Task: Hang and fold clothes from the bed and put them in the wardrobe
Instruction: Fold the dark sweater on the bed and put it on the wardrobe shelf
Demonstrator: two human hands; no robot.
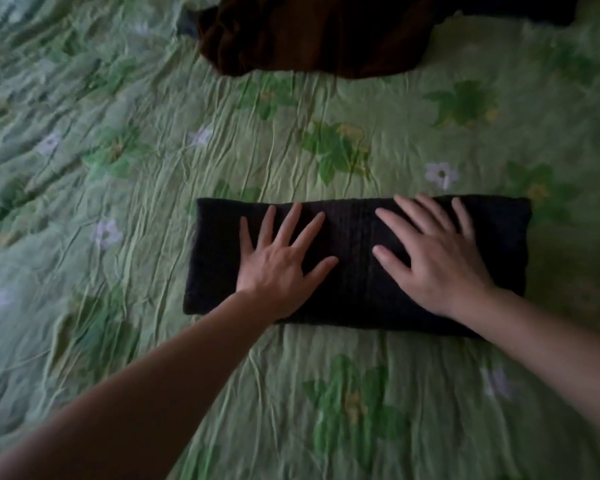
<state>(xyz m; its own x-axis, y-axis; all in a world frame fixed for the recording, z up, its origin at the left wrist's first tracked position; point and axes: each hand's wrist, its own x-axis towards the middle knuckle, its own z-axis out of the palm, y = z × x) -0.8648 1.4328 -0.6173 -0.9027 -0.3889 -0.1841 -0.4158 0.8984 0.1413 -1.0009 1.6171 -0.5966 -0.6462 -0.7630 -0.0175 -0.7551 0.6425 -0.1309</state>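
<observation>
Pressing the folded garment point(357, 237) flat against the bed point(118, 168), left hand point(278, 268) and right hand point(440, 268) lie spread, grasping nothing, likely to set the fold.

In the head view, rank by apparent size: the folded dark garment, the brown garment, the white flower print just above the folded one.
1. Brown garment, though cut off by the frame's top edge.
2. Folded dark garment; nearer the camera, so its ranking against the brown one is unsure.
3. White flower print, clearly smallest.
</observation>
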